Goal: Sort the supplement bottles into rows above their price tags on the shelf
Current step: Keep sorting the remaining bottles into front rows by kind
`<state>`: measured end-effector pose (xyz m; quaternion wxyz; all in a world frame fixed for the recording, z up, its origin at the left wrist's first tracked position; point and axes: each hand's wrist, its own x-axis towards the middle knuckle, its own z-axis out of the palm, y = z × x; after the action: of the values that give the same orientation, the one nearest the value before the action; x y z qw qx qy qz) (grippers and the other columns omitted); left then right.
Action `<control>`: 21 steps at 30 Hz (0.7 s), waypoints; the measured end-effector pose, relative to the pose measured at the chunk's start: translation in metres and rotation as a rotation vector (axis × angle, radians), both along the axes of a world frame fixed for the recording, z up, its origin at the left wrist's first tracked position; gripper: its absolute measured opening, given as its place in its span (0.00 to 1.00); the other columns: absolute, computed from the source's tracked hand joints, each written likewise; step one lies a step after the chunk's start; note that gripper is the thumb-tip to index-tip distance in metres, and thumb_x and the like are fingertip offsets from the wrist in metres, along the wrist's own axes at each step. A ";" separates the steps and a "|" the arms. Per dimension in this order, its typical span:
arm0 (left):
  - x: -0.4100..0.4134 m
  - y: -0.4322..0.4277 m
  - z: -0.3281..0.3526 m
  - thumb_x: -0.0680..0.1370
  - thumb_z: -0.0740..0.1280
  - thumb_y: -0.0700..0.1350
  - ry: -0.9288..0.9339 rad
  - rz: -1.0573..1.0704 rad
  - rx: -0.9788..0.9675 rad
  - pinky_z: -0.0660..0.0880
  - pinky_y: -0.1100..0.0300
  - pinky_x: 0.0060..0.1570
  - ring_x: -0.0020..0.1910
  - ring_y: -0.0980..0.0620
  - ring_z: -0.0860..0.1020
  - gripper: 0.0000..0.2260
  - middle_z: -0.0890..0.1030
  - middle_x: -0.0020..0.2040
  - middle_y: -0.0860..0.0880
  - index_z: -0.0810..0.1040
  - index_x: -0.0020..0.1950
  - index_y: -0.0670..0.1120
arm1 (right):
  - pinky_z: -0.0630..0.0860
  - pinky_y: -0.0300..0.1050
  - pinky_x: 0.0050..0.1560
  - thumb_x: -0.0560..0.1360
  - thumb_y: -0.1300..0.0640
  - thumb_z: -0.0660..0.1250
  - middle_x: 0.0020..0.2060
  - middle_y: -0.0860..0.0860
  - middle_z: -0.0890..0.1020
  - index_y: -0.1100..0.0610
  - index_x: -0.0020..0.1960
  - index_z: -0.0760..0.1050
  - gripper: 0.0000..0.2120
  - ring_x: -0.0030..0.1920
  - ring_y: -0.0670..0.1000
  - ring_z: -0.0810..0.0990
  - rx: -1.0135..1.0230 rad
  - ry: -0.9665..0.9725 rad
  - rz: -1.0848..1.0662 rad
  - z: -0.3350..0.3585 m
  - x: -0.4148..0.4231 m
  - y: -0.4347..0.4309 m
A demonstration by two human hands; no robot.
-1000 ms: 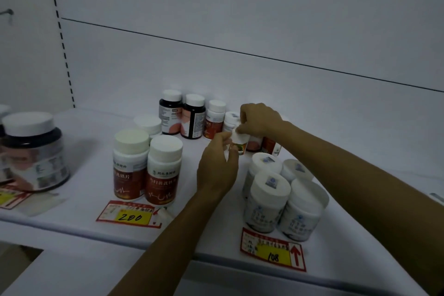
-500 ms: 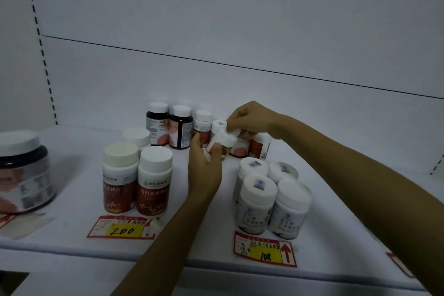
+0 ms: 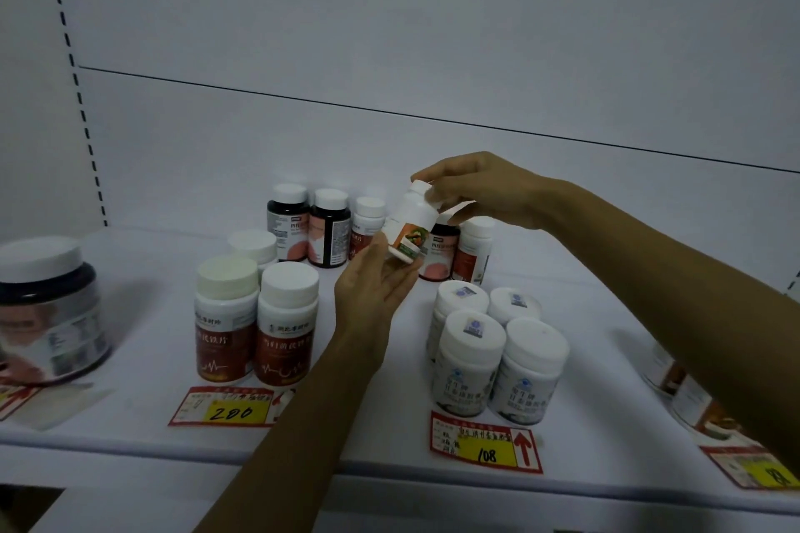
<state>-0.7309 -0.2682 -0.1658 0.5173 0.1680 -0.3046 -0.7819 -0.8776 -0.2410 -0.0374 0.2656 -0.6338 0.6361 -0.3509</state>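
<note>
- I see the white shelf (image 3: 130, 424) filling the lower half of my view, its back panel rising behind.
- A big dark jar (image 3: 47, 312) with a white lid stands at 9 o'clock, well apart from the hands.
- Four white bottles (image 3: 472, 355) stand packed together at 5 o'clock, just above the 108 tag (image 3: 485, 441).
- Two red-label bottles (image 3: 255, 320) stand side by side, touching, at 7 o'clock, just above the 200 tag (image 3: 229, 407); a white cap shows behind them.
- A back row of bottles (image 3: 329, 225) with dark bodies and white caps stands near the back panel, at 11 o'clock from the hands.
- My right hand (image 3: 480, 195) comes in from 3 o'clock, fingers curled round the cap end of the small bottle (image 3: 409, 225).
- My left hand (image 3: 372, 299) rises from 6 o'clock, fingers nearly straight, its fingertips touching the bottle's base and not clasping it.
- The small bottle is off the shelf, in mid-air at the centre, tilted with its cap toward 1 o'clock, in front of the back row.
</note>
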 end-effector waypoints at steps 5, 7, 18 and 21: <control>-0.001 0.003 0.000 0.76 0.66 0.43 -0.038 0.078 -0.089 0.80 0.61 0.44 0.50 0.50 0.81 0.09 0.79 0.57 0.43 0.74 0.56 0.46 | 0.80 0.44 0.49 0.75 0.49 0.67 0.51 0.50 0.81 0.53 0.56 0.78 0.12 0.50 0.54 0.82 -0.024 -0.031 -0.058 -0.008 0.001 -0.001; -0.002 0.006 -0.001 0.74 0.69 0.40 -0.171 0.229 -0.236 0.79 0.63 0.46 0.52 0.54 0.80 0.13 0.79 0.58 0.46 0.74 0.58 0.46 | 0.80 0.47 0.51 0.74 0.46 0.67 0.51 0.51 0.82 0.55 0.56 0.79 0.16 0.49 0.55 0.82 -0.011 -0.031 -0.087 -0.011 0.001 -0.002; -0.005 0.007 -0.015 0.69 0.74 0.38 -0.530 0.863 -0.851 0.76 0.56 0.57 0.61 0.54 0.73 0.20 0.73 0.58 0.53 0.74 0.59 0.41 | 0.82 0.44 0.49 0.77 0.61 0.65 0.53 0.52 0.81 0.54 0.59 0.77 0.12 0.52 0.52 0.81 -0.006 -0.235 0.050 -0.013 0.006 0.002; -0.004 0.009 -0.013 0.70 0.73 0.39 -0.519 0.856 -0.829 0.77 0.57 0.57 0.61 0.56 0.73 0.20 0.73 0.59 0.54 0.74 0.60 0.42 | 0.82 0.44 0.49 0.77 0.61 0.65 0.53 0.52 0.81 0.53 0.59 0.76 0.11 0.52 0.52 0.81 -0.005 -0.230 0.052 -0.013 0.007 0.001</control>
<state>-0.7345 -0.2590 -0.1792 0.7146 0.2443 -0.6024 -0.2584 -0.8710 -0.2396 -0.0506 0.3442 -0.6065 0.5836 -0.4160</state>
